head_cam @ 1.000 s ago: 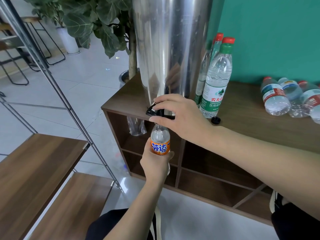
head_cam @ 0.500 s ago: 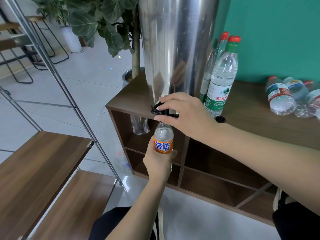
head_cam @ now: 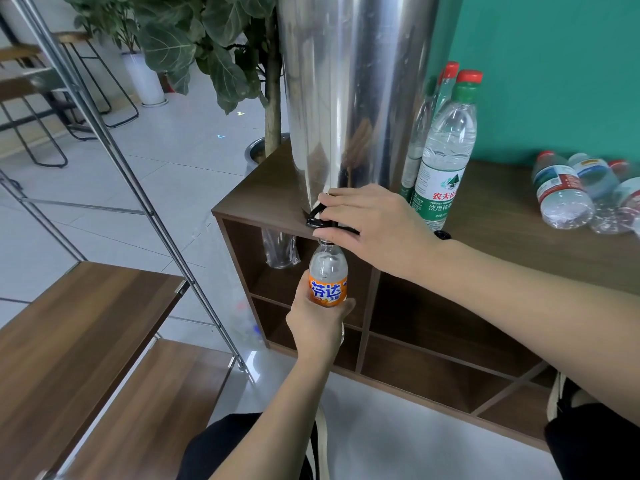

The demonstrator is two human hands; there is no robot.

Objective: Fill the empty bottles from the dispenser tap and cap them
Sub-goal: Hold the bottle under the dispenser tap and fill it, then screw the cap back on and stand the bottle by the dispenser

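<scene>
Both forearms are bare to the edge of view — no sleeves, watch or rings show on the left hand or the right hand. Dark, near-black trousers cover the knees — a pale strap hangs between them.

A teal wall rises behind a dark wood cubby cabinet. Pale floor tiles reflect light. A leafy potted plant and metal-framed wooden shelves stand left.
</scene>
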